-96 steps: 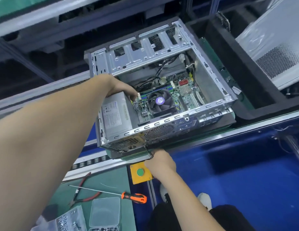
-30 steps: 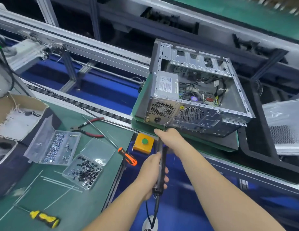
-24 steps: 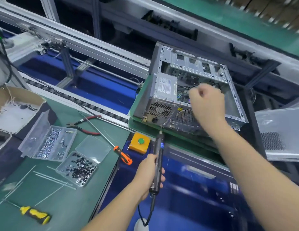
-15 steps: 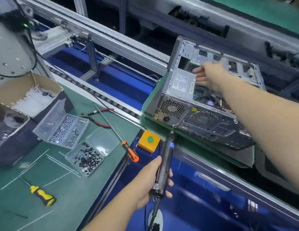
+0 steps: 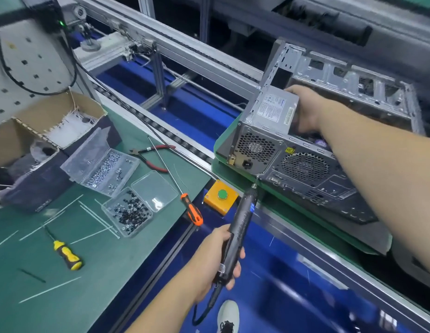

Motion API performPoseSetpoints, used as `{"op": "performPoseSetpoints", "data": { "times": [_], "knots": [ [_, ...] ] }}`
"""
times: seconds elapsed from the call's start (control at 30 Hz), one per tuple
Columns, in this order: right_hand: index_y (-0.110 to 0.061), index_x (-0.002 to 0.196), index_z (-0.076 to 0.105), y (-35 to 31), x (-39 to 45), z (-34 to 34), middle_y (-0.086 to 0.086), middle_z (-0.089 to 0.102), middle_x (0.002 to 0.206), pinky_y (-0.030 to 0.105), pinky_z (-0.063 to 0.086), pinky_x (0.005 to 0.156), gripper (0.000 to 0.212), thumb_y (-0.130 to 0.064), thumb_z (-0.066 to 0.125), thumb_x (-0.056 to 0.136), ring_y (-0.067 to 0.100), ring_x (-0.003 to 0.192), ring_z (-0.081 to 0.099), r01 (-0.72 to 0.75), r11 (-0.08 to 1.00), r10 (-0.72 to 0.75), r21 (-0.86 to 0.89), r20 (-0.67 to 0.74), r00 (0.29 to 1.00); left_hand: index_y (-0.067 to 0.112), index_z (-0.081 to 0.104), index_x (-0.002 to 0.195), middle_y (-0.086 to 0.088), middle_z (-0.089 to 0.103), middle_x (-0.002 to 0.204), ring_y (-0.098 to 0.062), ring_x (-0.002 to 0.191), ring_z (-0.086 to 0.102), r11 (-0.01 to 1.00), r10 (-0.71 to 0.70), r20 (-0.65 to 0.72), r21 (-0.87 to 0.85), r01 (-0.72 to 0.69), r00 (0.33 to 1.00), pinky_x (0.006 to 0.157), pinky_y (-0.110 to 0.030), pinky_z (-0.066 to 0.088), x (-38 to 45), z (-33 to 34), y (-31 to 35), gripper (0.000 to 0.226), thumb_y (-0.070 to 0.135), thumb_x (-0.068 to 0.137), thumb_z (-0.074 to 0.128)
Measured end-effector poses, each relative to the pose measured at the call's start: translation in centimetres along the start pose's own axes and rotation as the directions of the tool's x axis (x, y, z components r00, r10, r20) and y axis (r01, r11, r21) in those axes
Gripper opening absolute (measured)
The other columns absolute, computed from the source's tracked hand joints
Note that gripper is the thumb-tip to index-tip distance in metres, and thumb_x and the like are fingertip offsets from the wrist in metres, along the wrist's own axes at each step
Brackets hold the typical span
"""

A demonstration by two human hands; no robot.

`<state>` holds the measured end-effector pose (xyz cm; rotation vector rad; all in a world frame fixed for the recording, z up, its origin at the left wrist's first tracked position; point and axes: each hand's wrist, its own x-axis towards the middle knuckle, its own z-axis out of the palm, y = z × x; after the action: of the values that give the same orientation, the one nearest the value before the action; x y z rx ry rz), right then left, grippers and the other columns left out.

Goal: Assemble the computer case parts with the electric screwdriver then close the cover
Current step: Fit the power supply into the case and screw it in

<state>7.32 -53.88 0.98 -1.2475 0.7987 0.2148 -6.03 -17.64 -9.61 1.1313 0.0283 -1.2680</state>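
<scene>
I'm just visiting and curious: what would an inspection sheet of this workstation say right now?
Surface: green bench mat, strewn with thin white strips.
Job's things: open computer case on a green pallet; electric screwdriver, tip at the case's rear panel.
Clutter: orange-handled screwdriver, yellow-handled screwdriver, red-handled pliers, two open screw boxes, cardboard box.
Hands: left hand grips the electric screwdriver; right hand holds the power supply inside the case.
Cables: black cord from the screwdriver's base; black cable on the pegboard.
Surroundings: conveyor rails, yellow box with a green button.
</scene>
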Motion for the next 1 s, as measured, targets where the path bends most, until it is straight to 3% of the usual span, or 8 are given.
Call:
{"op": "performPoseSetpoints", "data": {
  "times": [0.07, 0.17, 0.23, 0.33, 0.53, 0.8, 1.0],
  "knots": [
    [-0.022, 0.106, 0.061, 0.2, 0.6, 0.0, 0.003, 0.068, 0.131, 0.043, 0.059, 0.096, 0.02, -0.038, 0.052, 0.099, 0.026, 0.113, 0.072, -0.01, 1.0, 0.01, 0.004, 0.002, 1.0, 0.046, 0.07, 0.105, -0.008, 0.062, 0.081, -0.026, 0.055, 0.055, 0.998, 0.01, -0.02, 0.055, -0.009, 1.0, 0.044, -0.029, 0.042, 0.6, 0.0, -0.5, 0.038, 0.04, 0.075, 0.046],
    [-0.022, 0.115, 0.055, 0.4, 1.5, -0.3, 0.004, 0.062, 0.14, 0.039, 0.046, 0.114, 0.023, -0.039, 0.051, 0.101, 0.025, 0.126, 0.066, 0.013, 0.999, -0.013, -0.036, -0.005, 1.0, 0.058, 0.067, 0.1, -0.006, 0.063, 0.078, -0.028, 0.054, 0.056, 0.992, 0.005, -0.068, 0.128, 0.003, 0.998, 0.042, -0.029, 0.042, 1.3, 0.2, -1.4, 0.044, 0.033, 0.075, 0.041],
    [-0.022, 0.118, 0.052, 0.4, 2.0, -0.6, 0.005, 0.061, 0.138, 0.033, 0.041, 0.115, 0.024, -0.039, 0.051, 0.102, 0.024, 0.132, 0.061, 0.031, 0.999, -0.032, -0.037, -0.002, 0.999, 0.061, 0.066, 0.099, -0.007, 0.063, 0.078, -0.028, 0.053, 0.056, 0.988, 0.021, -0.075, 0.152, -0.009, 0.997, 0.042, -0.029, 0.042, 1.6, 0.2, -1.7, 0.049, 0.029, 0.074, 0.038],
    [-0.023, 0.105, 0.052, 0.4, 2.2, -0.6, 0.002, 0.051, 0.129, 0.028, 0.036, 0.085, 0.014, -0.036, 0.053, 0.102, 0.022, 0.119, 0.047, 0.037, 0.998, -0.036, -0.059, 0.006, 0.999, 0.06, 0.065, 0.106, -0.008, 0.064, 0.08, -0.029, 0.054, 0.057, 0.982, 0.05, -0.061, 0.184, -0.038, 0.997, 0.042, -0.029, 0.044, 1.8, 0.0, -1.9, 0.05, 0.03, 0.075, 0.038],
    [-0.024, 0.098, 0.05, 0.3, 2.1, -0.6, 0.003, 0.047, 0.126, 0.029, 0.035, 0.08, 0.013, -0.035, 0.056, 0.102, 0.02, 0.112, 0.043, 0.05, 0.99, -0.049, -0.131, 0.016, 0.999, 0.058, 0.063, 0.112, -0.004, 0.068, 0.082, -0.029, 0.056, 0.06, 0.964, 0.098, -0.073, 0.255, -0.076, 0.993, 0.041, -0.03, 0.045, 2.2, -0.3, -2.3, 0.054, 0.028, 0.075, 0.039],
    [-0.02, 0.113, 0.051, 0.3, 1.6, -0.1, 0.007, 0.057, 0.127, 0.038, 0.042, 0.111, 0.022, -0.039, 0.053, 0.103, 0.026, 0.115, 0.06, 0.058, 0.981, -0.061, -0.187, -0.014, 0.998, 0.06, 0.06, 0.117, -0.006, 0.068, 0.086, -0.03, 0.056, 0.061, 0.961, 0.145, -0.052, 0.247, -0.128, 0.988, 0.042, -0.031, 0.046, 2.4, -0.2, -3.1, 0.055, 0.042, 0.068, 0.043],
    [-0.023, 0.119, 0.051, 0.3, 1.2, 0.1, 0.008, 0.058, 0.139, 0.043, 0.037, 0.121, 0.022, -0.037, 0.052, 0.102, 0.029, 0.125, 0.061, 0.045, 0.98, -0.054, -0.193, -0.043, 0.998, 0.057, 0.061, 0.123, -0.009, 0.066, 0.086, -0.03, 0.053, 0.057, 0.958, 0.189, -0.022, 0.224, -0.18, 0.982, 0.041, -0.03, 0.045, 2.6, -0.7, -3.2, 0.058, 0.041, 0.071, 0.041]
  ]
}}
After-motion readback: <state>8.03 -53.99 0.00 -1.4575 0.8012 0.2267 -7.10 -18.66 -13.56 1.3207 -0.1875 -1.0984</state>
